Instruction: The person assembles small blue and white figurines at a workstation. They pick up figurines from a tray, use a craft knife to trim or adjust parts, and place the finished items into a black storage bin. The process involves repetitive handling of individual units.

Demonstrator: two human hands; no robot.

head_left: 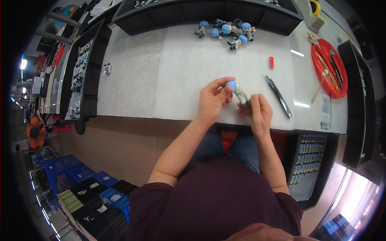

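Above the table's near edge I hold a small figurine (241, 95) with a blue head and a pale body. My left hand (213, 98) pinches its blue head between thumb and fingers. At the other end, my right hand (259, 115) grips the dark feet. The figurine lies tilted between the two hands. Farther back on the white paper (189, 64) is a cluster of similar blue-headed figurines (226, 29). Right of my hands lies a dark pen-like tool (278, 96), with a small red block (272, 62) beyond it.
A long black tray (209, 18) spans the back. At left, another black tray (103, 48) holds small blue-and-white pieces; one loose piece (107, 68) lies beside it. A red oval dish (343, 91) with brushes sits right. Below the table's right side, a tray (293, 176) holds rows of pale parts.
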